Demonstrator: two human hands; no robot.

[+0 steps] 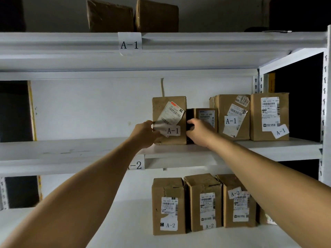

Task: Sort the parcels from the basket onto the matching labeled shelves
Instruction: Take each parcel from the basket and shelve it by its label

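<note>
**Caller:** While both arms stretch up to the middle shelf (75,151), the left hand (145,134) cups the left side of the A-1 parcel (174,136), fingers curled round its near corner by the peeling silver label (159,126). That parcel stands upright, close to the shelf's front edge, about midway along.

**Analyst:** And the right hand (198,133)?

**Caller:** It sits at the parcel's right flank, in the dark gap beside the small box (206,116) — thumb hooked into that gap, fingers bent. I'd say the two hands clamp the parcel between them, though the far fingertips are hidden.

**Analyst:** How will it handle?

**Caller:** Plain corrugated cardboard, stiff-walled, a little scuffed. Judging by its modest bulk it's probably light, though the contents are anyone's guess. The card should give good friction — the loose labels won't. That curling waybill (172,113) could tear or slide if it's gripped.

**Analyst:** So where to hold?

**Caller:** On the bare side panels, low down, palms flat against opposite faces, clear of the stickers. To push it deeper, press on the front face near the bottom so it doesn't tip.

**Analyst:** Neighbours?

**Caller:** Two taller A-1 boxes (231,119) stand toward the shelf's right end, and A-2 parcels (169,206) line the shelf below. Tight on the right, open shelf on the left.
</note>
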